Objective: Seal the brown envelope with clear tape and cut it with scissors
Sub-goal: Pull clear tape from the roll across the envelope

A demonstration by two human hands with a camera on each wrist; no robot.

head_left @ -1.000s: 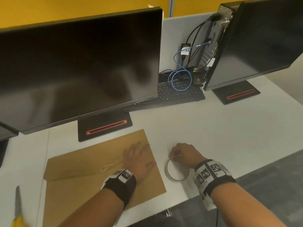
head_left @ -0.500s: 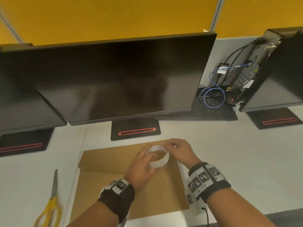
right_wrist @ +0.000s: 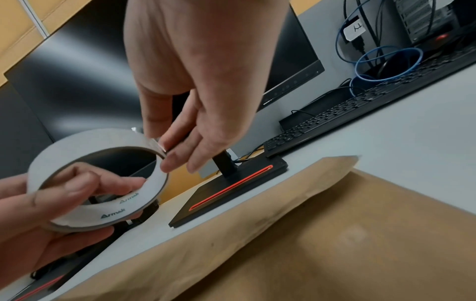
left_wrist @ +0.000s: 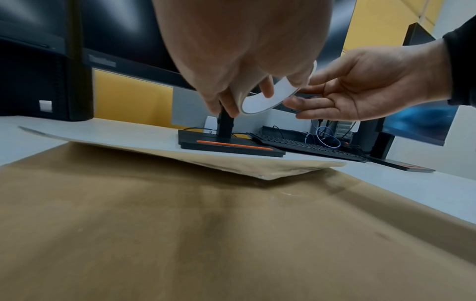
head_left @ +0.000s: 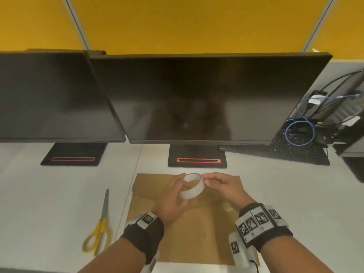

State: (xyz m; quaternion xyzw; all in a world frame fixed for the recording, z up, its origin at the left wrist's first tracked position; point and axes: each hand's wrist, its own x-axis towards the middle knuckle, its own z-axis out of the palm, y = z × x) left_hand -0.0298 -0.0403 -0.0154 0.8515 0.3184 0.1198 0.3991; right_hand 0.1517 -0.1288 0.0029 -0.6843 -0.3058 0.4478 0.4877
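The left hand (head_left: 171,201) holds a white-cored ring-shaped roll of clear tape (head_left: 192,186) in the air, its fingers (right_wrist: 113,181) hooked through the core and its thumb against the outer band. The right hand (head_left: 224,186) meets the roll from the opposite side, thumb and forefinger pinching the tape's free end at the roll's edge, the other fingers loosely extended. Directly beneath both hands the flat brown paper envelope (head_left: 197,229) lies on the white desk (head_left: 275,184), its flap (left_wrist: 257,169) folded over but standing slightly raised. Well out to the left of the left hand, yellow-handled scissors (head_left: 99,227) rest on the desk, untouched. Beyond the fingers stands a black monitor (head_left: 206,99) on a flat base.
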